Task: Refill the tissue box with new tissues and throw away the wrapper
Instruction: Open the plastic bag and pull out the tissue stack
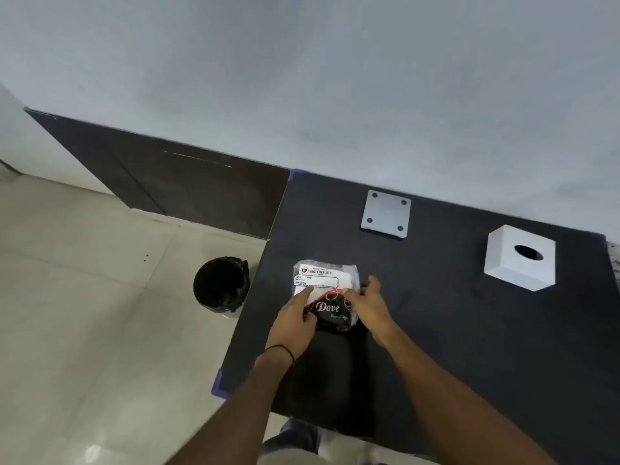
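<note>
A wrapped pack of tissues [323, 280], clear plastic with a white label and a dark printed part, lies on the black table [453, 330] near its left side. My left hand [295, 318] rests on the pack's near left side, fingers pinching the wrapper. My right hand [367, 305] grips the wrapper at the pack's right edge. The white tissue box [520, 260], with a round hole on top, stands at the far right of the table. Its white square base plate [385, 214] lies apart from it, near the wall.
A black-lined bin [219, 286] stands on the tiled floor just left of the table. A grey wall runs behind the table, with a dark skirting panel [167, 182] to the left.
</note>
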